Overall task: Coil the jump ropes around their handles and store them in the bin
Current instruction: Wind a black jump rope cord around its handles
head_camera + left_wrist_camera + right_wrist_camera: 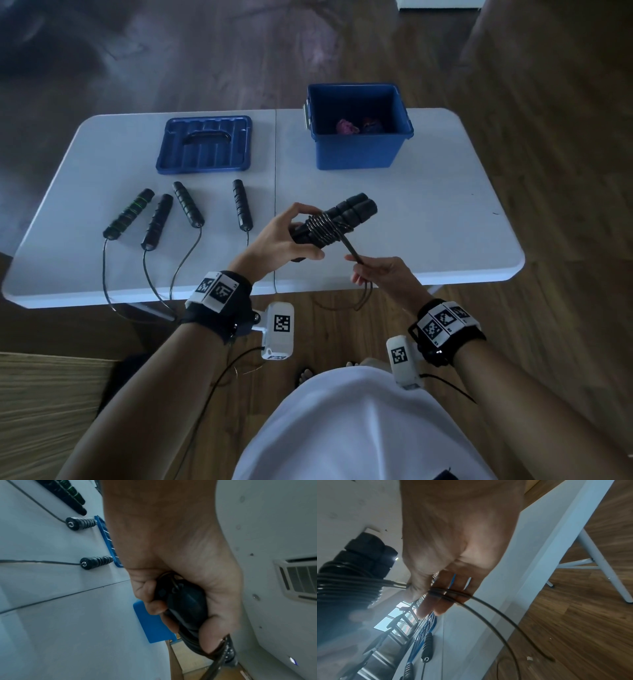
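My left hand (284,236) grips a pair of black ribbed jump rope handles (346,214) held side by side above the white table (428,212). Dark rope (323,228) is coiled several turns around their middle. My right hand (376,274) pinches the doubled free rope (453,595) just below the coil; the slack loops down past the table edge. In the left wrist view my fingers (154,605) curl round the handles (185,601). The open blue bin (359,144) stands at the back right, with a pink and a dark bundle inside.
Several more black handles (186,209) lie on the table's left half, one with green rings (130,212), their ropes hanging over the near edge. The blue bin lid (205,145) lies upside down behind them. Wooden floor surrounds the table.
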